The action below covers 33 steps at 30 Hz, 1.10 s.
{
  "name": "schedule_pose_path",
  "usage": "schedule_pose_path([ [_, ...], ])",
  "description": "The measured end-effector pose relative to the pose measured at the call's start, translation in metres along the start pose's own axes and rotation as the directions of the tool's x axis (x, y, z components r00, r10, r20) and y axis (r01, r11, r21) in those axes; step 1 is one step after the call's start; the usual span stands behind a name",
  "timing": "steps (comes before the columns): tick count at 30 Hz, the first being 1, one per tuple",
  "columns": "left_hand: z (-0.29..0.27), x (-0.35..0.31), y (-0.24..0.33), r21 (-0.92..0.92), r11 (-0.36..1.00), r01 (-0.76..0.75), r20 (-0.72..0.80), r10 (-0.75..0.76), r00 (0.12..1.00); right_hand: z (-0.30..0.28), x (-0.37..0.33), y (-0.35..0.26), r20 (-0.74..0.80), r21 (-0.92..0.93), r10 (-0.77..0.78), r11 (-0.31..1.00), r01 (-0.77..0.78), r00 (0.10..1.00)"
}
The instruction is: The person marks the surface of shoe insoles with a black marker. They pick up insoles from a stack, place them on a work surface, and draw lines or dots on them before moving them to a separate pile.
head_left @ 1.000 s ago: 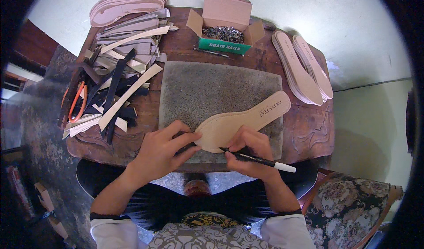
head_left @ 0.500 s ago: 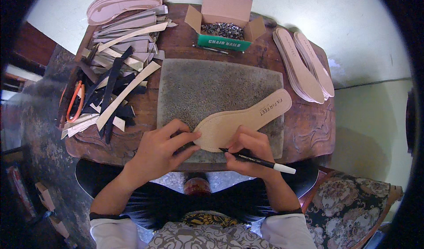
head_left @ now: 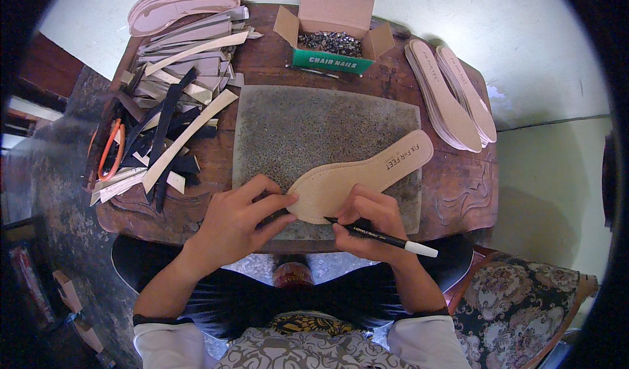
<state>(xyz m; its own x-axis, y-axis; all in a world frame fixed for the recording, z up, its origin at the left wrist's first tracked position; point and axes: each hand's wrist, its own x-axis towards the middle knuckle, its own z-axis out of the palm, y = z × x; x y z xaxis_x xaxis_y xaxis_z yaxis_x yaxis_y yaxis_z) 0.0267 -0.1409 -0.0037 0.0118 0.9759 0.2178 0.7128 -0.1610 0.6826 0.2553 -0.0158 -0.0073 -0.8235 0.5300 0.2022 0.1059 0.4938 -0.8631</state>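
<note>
A tan insole [head_left: 347, 180] lies at a slant over the grey speckled mat [head_left: 308, 120], its narrow heel end up to the right and its toe end near me. My left hand [head_left: 246, 215] pinches the rounded toe edge between thumb and fingers. In my right hand [head_left: 373, 221] is a black marker [head_left: 383, 237] with a white end, gripped like a pen. Its dark tip meets the insole's lower edge, and the hand rests partly over the insole. Printed letters and a stitched-looking line show on the insole's top.
Cut strips [head_left: 190, 58] and orange-handled scissors [head_left: 111, 149] crowd the wooden table's [head_left: 458, 192] left side. Behind them is a pile of pinkish sole pieces [head_left: 187, 9]. An opened green box [head_left: 327, 60] of small nails stands at the back. Stacked insoles [head_left: 442, 100] lie at the right.
Hardly anything differs: the marker tip stays at the insole's edge and both hands keep their hold. The whole view has shifted very slightly.
</note>
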Motion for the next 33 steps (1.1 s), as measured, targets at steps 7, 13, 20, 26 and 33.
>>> schedule_pose_path([
  [7,0.0005,0.0009,-0.0007,0.004,1.000,-0.011,-0.002,0.011,1.000,0.0015,-0.0009,-0.0003,-0.023,0.017,0.006,1.000,-0.005,1.000],
  [13,-0.0007,0.0008,0.0003,-0.006,1.000,0.006,0.013,-0.006,1.000,0.0012,-0.0013,0.0001,-0.008,0.006,0.022,1.000,-0.022,1.000],
  [20,0.0001,0.0004,0.0005,-0.004,1.000,0.013,0.013,-0.013,1.000,0.0011,-0.0001,-0.0030,-0.014,0.028,0.037,0.999,-0.036,0.999],
  [26,-0.0009,0.0011,0.0008,-0.011,1.000,0.010,0.020,-0.010,1.000,0.0007,-0.0007,-0.0018,0.000,0.016,0.032,0.999,-0.032,1.000],
  [33,-0.0010,0.0008,0.0013,-0.016,1.000,0.020,0.022,-0.020,1.000,0.0003,0.0002,-0.0033,0.004,0.017,0.033,0.999,-0.033,0.999],
])
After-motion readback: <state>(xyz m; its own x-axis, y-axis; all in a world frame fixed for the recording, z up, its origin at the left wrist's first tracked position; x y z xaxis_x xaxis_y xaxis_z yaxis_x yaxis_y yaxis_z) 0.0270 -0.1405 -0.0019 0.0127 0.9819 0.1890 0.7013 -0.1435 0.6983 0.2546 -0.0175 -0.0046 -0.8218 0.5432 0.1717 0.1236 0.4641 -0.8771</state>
